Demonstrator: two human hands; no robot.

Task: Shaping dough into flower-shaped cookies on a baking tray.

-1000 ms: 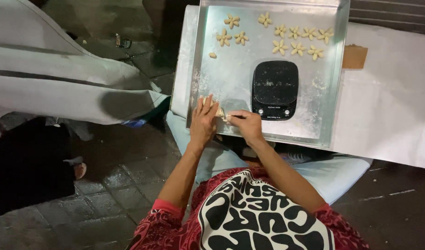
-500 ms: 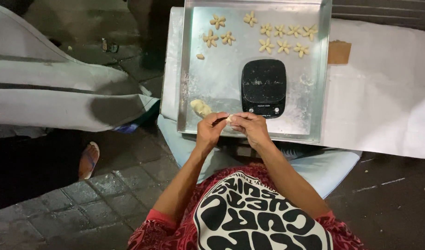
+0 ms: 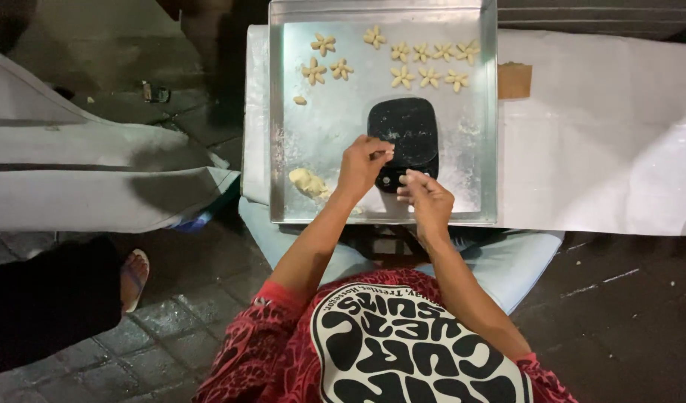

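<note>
A white paper-covered table (image 3: 604,134) stretches out beyond and to the right of both hands. On it sits a square metal baking tray (image 3: 486,127), dusted with flour, directly under the hands. A black digital kitchen scale (image 3: 410,130) lies on the tray just beyond the fingertips.

The left hand (image 3: 362,166) hovers over the near edge of the scale, fingertips drawn together in a pinch; whether a bit of dough sits between them is too small to tell. The right hand (image 3: 426,198) is just beside it, slightly nearer the person's body, fingers loosely curled with the tips close together.

A lump of pale dough (image 3: 307,181) rests on the tray to the left of the left hand, near the tray's near corner. Well beyond both hands, along the far side of the tray, lie small flower-shaped dough pieces (image 3: 421,66).
</note>
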